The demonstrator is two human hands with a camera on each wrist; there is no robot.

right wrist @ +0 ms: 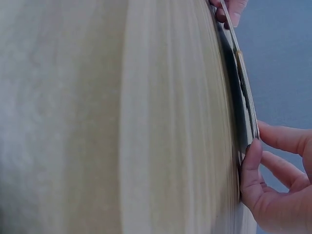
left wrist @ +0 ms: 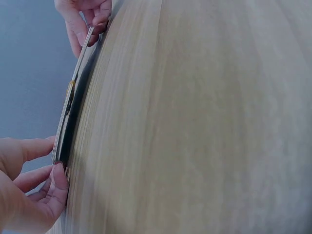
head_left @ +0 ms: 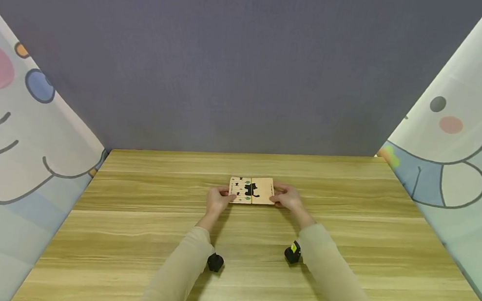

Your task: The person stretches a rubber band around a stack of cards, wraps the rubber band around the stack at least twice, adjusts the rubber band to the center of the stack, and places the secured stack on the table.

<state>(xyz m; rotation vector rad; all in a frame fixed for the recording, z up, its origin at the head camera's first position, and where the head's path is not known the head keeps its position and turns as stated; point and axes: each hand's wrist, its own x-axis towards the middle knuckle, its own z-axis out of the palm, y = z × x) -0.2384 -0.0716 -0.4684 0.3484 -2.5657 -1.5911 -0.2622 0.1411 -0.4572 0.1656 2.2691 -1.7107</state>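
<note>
A small, flat cat-print notebook (head_left: 263, 189) lies level across the space between both hands. Its left part has dark lines and green leaves, its right part is plain cream, and a black cat sits near the middle. A narrow yellow band (head_left: 252, 191) runs across its centre. My left hand (head_left: 216, 200) pinches the left edge, thumb on the near side. At the opposite edge, my right hand (head_left: 288, 197) grips between thumb and fingers. Both wrist views show the notebook (left wrist: 63, 122) edge-on, with thin layers; whether it touches the tabletop I cannot tell.
The wood-grain table (head_left: 143, 199) extends around the hands. A dark grey panel (head_left: 249, 73) rises at its back edge, and cartoon-print curtains (head_left: 453, 143) flank both sides. Small black wrist cameras (head_left: 215, 262) sit by the sleeves.
</note>
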